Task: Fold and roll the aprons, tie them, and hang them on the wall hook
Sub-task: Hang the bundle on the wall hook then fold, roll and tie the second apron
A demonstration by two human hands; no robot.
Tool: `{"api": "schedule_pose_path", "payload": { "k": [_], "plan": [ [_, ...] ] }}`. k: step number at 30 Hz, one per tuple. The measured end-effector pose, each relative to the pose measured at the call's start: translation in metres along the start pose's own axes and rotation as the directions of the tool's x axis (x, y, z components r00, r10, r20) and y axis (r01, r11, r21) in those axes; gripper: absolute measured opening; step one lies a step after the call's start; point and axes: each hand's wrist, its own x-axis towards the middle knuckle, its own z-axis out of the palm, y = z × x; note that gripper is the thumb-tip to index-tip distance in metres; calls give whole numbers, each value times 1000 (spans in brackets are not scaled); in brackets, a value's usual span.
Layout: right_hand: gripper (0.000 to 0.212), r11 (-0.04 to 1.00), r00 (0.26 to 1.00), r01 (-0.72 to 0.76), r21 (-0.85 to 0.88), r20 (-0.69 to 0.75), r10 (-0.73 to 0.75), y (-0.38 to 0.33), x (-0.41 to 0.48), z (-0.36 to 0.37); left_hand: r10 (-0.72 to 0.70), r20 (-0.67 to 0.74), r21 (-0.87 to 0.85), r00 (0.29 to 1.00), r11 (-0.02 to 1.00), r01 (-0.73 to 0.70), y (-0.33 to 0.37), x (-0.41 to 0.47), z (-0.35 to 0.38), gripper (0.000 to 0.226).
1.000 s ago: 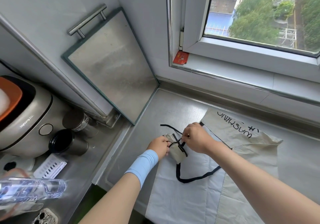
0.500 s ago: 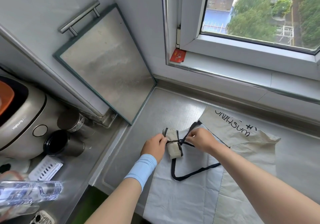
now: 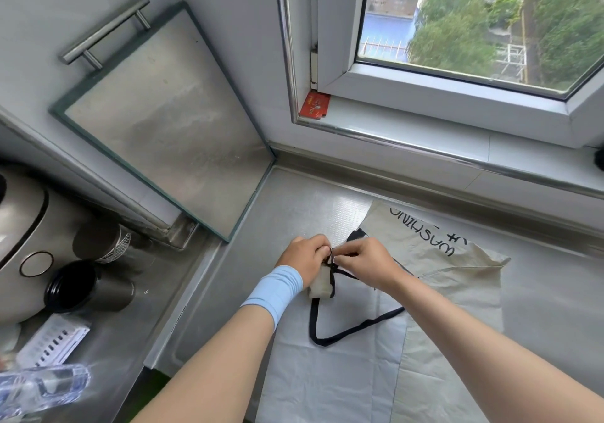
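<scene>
Clutter fills the far left: a rounded silver rice cooker (image 3: 19, 226), a dark metal cup (image 3: 81, 288) lying on its side, and a clear plastic bottle (image 3: 42, 386) at the lower edge. Right of these a flat steel panel with a bar handle (image 3: 170, 135) leans in the corner of the wall, its foot meeting the brushed steel counter (image 3: 294, 213).

The left hand (image 3: 304, 259), with a pale blue wristband (image 3: 277, 288), curls its fingers over the far end of the small rolled cream cloth apron (image 3: 322, 287) and grips it. That roll lies on the counter between the two hands, its long axis running away from the person. The black fabric strap (image 3: 356, 328) crosses it near the top. Just right of the roll, the right hand (image 3: 366, 262) pinches the strap's end between thumb and fingertips, so the left hand is the one touching the bundle. Tightening the tie likely means pulling rightward, across the roll's axis, while the left hand anchors it.

Under and to the right lie a pale blue-white cloth (image 3: 336, 383) and a flat beige apron with black lettering (image 3: 457, 279). Above, a white-framed window (image 3: 457, 89) shows trees. No wall hook is in view.
</scene>
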Motion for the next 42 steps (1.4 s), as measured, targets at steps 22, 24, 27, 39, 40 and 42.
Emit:
{"api": "schedule_pose_path", "payload": {
  "k": [22, 24, 27, 39, 40, 42],
  "plan": [
    [29, 956, 989, -91, -278, 86, 119, 4, 11, -14, 76, -21, 250, 997, 966, -68, 5, 13, 11, 27],
    [22, 896, 966, 3, -443, 232, 112, 0, 9, -21, 63, -36, 299, 997, 953, -49, 9, 15, 13, 25],
    [29, 802, 963, 203, -562, 264, -58, -13, 15, -26, 120, -4, 364, 993, 925, -110, 9, 18, 17, 21],
    [16, 1000, 998, -7, -11, 65, 8, 21, 6, 2, 127, -248, -41, 961, 989, -141, -13, 1, 31, 11],
    [15, 1000, 998, -8, 18, 67, 7, 20, 3, 3, 83, -241, -83, 967, 991, -105, -10, 0, 31, 11],
    [16, 999, 999, 2, 33, 46, -3, 18, -1, 3, -20, -205, -195, 978, 981, -21, -4, -3, 28, 13]
  ]
}}
